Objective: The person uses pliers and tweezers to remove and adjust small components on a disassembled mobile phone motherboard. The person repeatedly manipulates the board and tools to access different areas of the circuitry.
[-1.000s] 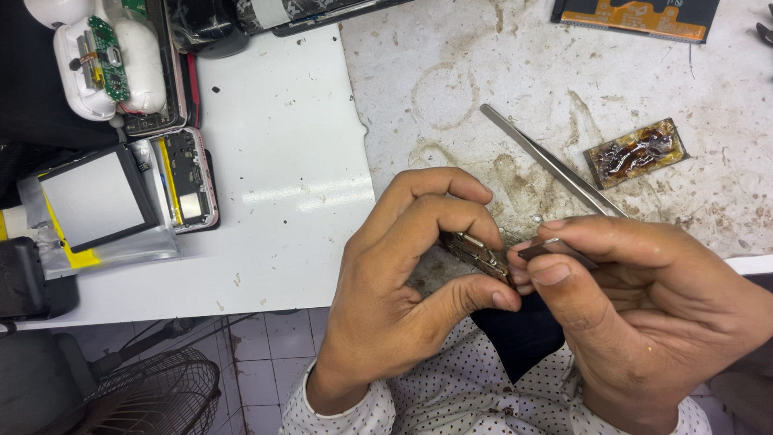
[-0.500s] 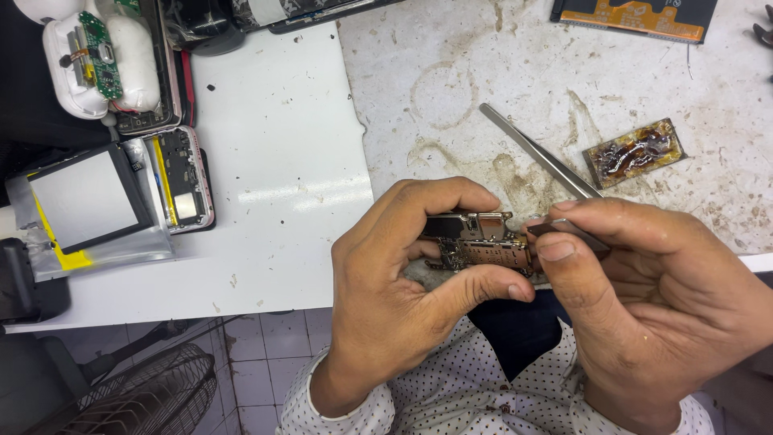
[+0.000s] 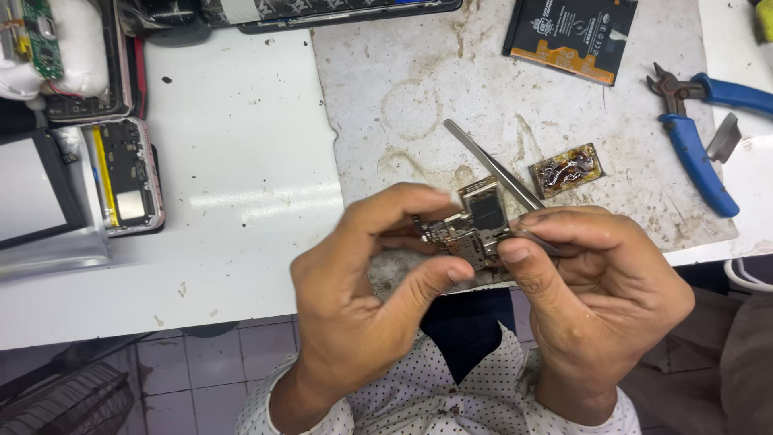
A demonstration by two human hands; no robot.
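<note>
My left hand pinches a small phone circuit board between thumb and fingers, just over the front edge of the bench. My right hand grips metal tweezers whose long arms slant up and left across the stained work mat. The tweezer end near my right fingers meets the board's right side; the exact contact point is hidden by my fingertips. The board's dark chip faces up.
A small brown flux-stained board piece lies right of the tweezers. Blue-handled cutters rest at the right, a black battery at the top. An opened phone and a screen panel sit at the left.
The circuit board has been turned up and raised in my left hand, so its chip side now shows. Both hands shifted slightly up and right.
</note>
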